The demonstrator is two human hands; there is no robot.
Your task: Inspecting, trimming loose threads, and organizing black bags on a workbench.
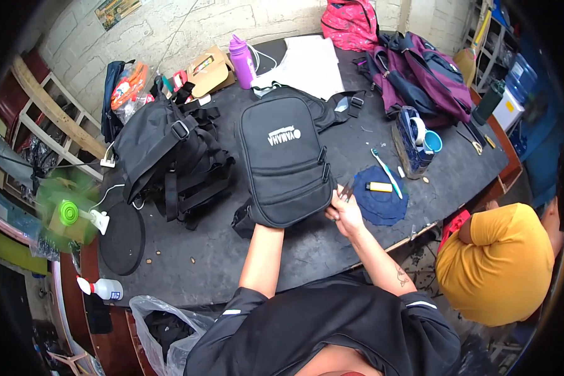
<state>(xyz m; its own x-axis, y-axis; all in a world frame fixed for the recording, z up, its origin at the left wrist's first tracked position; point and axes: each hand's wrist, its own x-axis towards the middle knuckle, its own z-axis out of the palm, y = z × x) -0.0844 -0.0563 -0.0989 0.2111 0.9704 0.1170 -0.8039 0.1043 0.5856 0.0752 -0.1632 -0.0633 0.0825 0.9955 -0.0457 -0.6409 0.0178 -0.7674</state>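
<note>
White block walls (pixel 75 47) stand behind a big dark table (pixel 225 266) with lots of stuff on it. A black bag (pixel 282 156) lies in the middle of the table, with its zip pockets facing up. The person's left arm (pixel 264 257) goes to the bottom edge of the bag. The left hand is hidden there, so I cannot tell if it is under the bag or inside it, or if it grips anything. The right hand (pixel 344 210) is by the bag's lower right corner. Its fingers hold a small dark pointed tool (pixel 346 190), close to the bag's side.

To the right of that hand is a round blue cloth (pixel 370 202). A little yellow lighter (pixel 378 187) lies on it, and a toothbrush (pixel 387 174) lies partly on it. Just past them is a dark basket (pixel 413 166). Another black bag (pixel 163 147) sits on the left, near a flat round black piece (pixel 122 241). A purple bottle (pixel 241 66) stands at the back by a white cloth (pixel 310 59). Someone in a yellow shirt (pixel 501 263) is at the right, beside the table.
</note>
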